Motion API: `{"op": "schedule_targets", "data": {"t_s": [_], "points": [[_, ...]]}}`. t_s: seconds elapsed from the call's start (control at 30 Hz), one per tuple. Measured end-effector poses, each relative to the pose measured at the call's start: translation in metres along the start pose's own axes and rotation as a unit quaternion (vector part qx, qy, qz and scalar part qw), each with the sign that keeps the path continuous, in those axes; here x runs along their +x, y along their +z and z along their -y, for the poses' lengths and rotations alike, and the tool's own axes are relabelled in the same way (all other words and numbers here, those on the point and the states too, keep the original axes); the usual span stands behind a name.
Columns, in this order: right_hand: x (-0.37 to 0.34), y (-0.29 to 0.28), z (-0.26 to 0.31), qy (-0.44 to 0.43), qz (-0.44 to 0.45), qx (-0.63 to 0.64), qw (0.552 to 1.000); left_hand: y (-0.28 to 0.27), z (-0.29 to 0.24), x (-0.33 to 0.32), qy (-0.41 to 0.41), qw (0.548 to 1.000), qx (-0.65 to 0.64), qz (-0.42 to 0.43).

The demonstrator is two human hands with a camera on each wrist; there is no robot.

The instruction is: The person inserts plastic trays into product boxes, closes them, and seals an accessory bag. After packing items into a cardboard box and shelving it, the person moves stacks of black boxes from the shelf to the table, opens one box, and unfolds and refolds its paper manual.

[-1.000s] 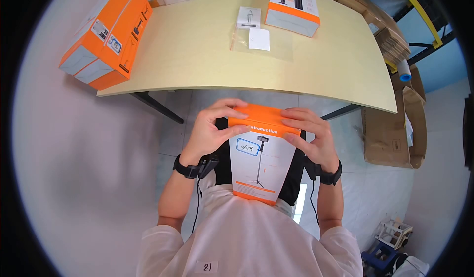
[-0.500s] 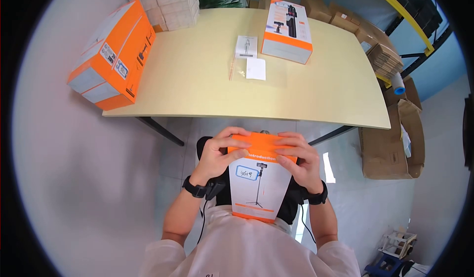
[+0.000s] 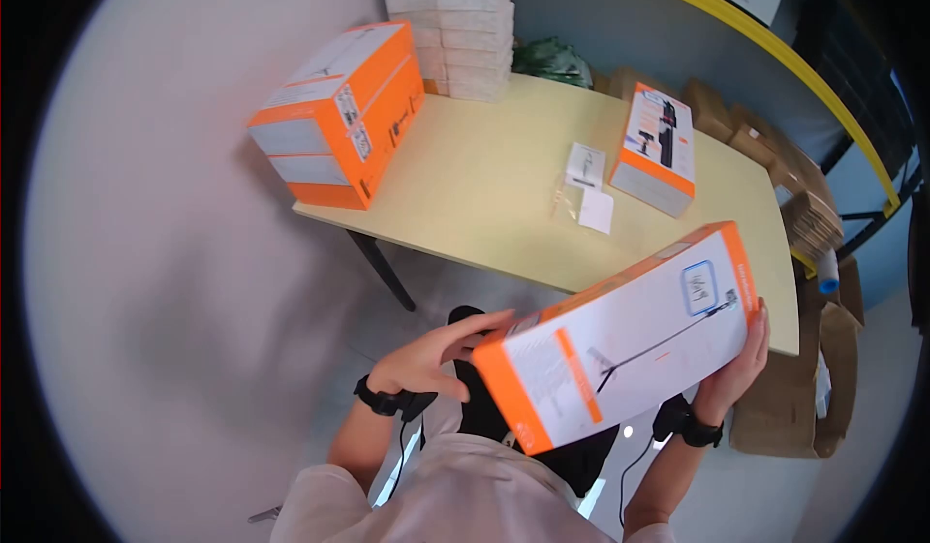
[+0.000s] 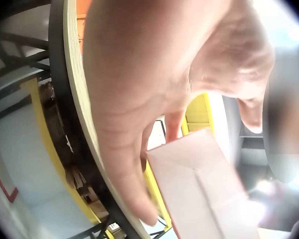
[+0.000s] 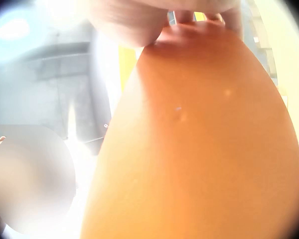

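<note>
In the head view a white and orange cardboard box [image 3: 630, 349], printed with a tripod picture, lies slanted above the lap. My right hand [image 3: 741, 373] grips its orange right end, fingers running up along that edge. The right wrist view shows the orange end face [image 5: 214, 129] close up, with fingertips over its far edge. At the box's lower left end is my left hand [image 3: 421, 359], thumb spread apart from the extended fingers. In the left wrist view the pale box end [image 4: 194, 184] sits between the thumb and the other fingers.
On the table [image 3: 484, 194] stand a large orange and white box [image 3: 339, 117], stacked white boxes [image 3: 465, 44] and another product box [image 3: 654, 151]. A leaflet [image 3: 585, 165] and a white card [image 3: 596, 211] lie nearby. An opened carton [image 3: 790, 432] is on the floor at right.
The box has turned from upright to lying slanted, and moved right. My left hand has left the top edge for its other end; my right hand stays at the orange end. The view has swung left.
</note>
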State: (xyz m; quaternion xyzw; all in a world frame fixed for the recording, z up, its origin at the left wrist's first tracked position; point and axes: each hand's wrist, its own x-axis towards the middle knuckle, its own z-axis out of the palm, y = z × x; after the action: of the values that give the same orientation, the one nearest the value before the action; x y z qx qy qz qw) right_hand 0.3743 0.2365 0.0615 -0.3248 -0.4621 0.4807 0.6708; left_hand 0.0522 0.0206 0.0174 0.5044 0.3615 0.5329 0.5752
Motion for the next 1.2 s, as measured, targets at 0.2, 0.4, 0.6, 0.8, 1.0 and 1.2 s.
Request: {"op": "schedule_targets", "data": {"t_s": [0.2,0.4,0.6,0.8,1.0,1.2], "points": [[-0.001,0.044,-0.008,0.056,-0.064,0.055,0.995,0.031,-0.034,-0.008,0.193,0.902,0.331,-0.200],[0.008,0.060,-0.017,0.092,0.003,0.110,0.990,0.037,-0.047,-0.011,0.242,0.803,0.519,-0.166],[0.014,0.069,-0.014,0.093,-0.007,0.118,0.989,0.040,-0.044,-0.002,0.271,0.803,0.495,-0.193],[0.023,0.073,-0.016,0.123,0.015,0.162,0.979,0.059,-0.054,-0.002,0.263,0.770,0.540,-0.216],[0.031,0.081,-0.015,0.131,0.046,0.195,0.971,0.054,-0.061,-0.001,0.255,0.740,0.585,-0.213],[0.025,0.075,0.005,-0.065,0.121,0.076,0.988,0.018,-0.115,-0.017,0.376,0.579,0.626,-0.364]]}}
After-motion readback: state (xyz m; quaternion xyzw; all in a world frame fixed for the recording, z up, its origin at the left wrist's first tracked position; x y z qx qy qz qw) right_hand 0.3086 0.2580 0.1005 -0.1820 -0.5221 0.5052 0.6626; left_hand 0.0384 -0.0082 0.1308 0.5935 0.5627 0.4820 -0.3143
